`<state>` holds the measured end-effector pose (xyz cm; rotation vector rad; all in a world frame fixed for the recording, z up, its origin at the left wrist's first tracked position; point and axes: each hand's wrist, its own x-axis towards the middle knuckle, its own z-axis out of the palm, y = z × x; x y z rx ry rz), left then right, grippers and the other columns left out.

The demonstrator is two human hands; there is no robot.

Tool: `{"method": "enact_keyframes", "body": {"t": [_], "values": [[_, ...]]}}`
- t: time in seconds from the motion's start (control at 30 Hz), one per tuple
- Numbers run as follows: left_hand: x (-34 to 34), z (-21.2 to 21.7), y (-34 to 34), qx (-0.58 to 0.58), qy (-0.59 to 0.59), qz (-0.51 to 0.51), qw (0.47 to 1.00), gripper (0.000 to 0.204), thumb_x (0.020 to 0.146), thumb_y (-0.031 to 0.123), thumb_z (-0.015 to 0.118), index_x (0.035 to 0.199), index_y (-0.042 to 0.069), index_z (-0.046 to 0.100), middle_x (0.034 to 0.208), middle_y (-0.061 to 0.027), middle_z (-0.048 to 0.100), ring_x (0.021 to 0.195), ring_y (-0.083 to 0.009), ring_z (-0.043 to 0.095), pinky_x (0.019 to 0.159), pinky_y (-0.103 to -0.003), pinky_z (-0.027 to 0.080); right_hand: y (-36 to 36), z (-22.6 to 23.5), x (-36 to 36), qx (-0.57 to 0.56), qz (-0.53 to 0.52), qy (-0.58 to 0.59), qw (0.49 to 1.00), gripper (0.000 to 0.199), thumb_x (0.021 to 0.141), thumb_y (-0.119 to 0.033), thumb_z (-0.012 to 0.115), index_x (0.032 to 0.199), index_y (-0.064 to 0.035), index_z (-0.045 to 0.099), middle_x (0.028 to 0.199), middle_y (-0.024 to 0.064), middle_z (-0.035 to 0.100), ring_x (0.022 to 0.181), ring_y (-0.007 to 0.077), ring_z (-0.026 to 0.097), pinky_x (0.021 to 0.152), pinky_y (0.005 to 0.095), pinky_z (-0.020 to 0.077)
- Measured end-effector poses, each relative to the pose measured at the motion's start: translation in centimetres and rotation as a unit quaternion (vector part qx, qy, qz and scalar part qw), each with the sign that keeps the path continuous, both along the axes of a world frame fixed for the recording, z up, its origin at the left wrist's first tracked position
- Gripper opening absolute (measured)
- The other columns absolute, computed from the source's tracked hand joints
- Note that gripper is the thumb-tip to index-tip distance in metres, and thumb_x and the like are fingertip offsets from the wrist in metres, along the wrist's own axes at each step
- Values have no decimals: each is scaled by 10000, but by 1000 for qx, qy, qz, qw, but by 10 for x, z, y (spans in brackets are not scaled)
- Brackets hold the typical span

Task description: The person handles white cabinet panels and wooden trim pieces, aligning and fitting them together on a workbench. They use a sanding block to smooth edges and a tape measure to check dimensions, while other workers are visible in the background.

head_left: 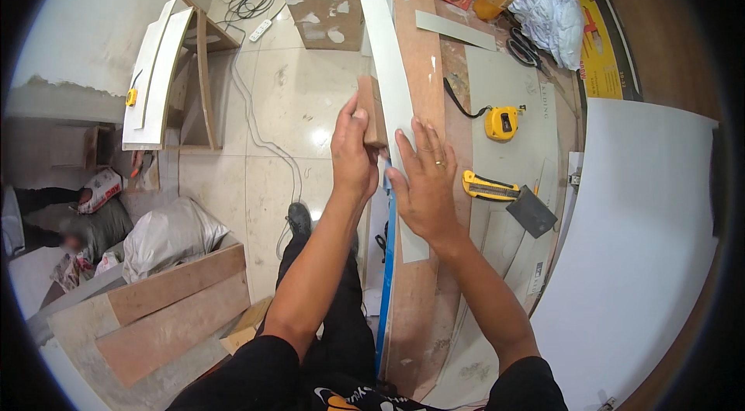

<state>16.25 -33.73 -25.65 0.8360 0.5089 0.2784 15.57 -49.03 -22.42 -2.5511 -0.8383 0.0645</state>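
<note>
Left hand (353, 149) closed its fingers around a small brown wooden block (373, 110), pressed against the edge of a long pale laminate strip (393, 93). Right hand (425, 182) lay flat, fingers spread, gripping nothing, on that strip just below the block. Strip sat centre frame on a reddish plywood board (423, 46) on the desk, long axis running lower centre to upper centre. Yellow tape measure (501, 123) lay right of the hands.

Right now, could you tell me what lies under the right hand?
The right hand presses flat on a long white strip atop a brown board. The strip's surface beneath the palm is hidden.
</note>
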Motion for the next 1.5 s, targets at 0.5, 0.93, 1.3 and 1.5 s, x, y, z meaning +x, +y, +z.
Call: {"method": "enact_keyframes", "body": {"t": [0.5, 0.93, 1.3, 1.5], "values": [[52, 17, 20, -8, -63, -21, 998, 518, 1120, 253, 526, 1594, 52, 463, 1383, -102, 637, 1200, -201, 629, 988, -369, 531, 23, -4, -19, 13, -51, -48, 997, 457, 1018, -143, 661, 1464, -46, 630, 1681, 208, 444, 1580, 426, 358, 1265, 582, 255], [-81, 13, -1, 132, 77, -2, 988, 558, 1112, 314, 575, 1586, 39, 467, 1204, -117, 658, 973, -180, 673, 790, -347, 580, 7, -16, 63, 13, -2, -88, 996, 479, 1091, -195, 550, 1563, -116, 562, 1719, 95, 437, 1588, 338, 381, 1257, 595, 284], [-122, 19, -47, 314, 84, -58, 944, 554, 1084, 215, 667, 1573, 16, 500, 1121, -99, 651, 996, -147, 625, 887, -288, 531, 17, -31, 68, -14, -9, -144, 990, 498, 1085, -244, 540, 1571, -138, 560, 1705, 104, 460, 1593, 328, 378, 1227, 587, 330], [-111, 10, -44, 262, 100, -49, 959, 538, 1075, 226, 675, 1539, -4, 531, 1143, -109, 652, 1038, -159, 615, 933, -318, 527, 18, -28, 67, -23, -14, -140, 990, 503, 1069, -228, 554, 1562, -129, 571, 1698, 92, 473, 1592, 321, 384, 1228, 587, 333]]}}
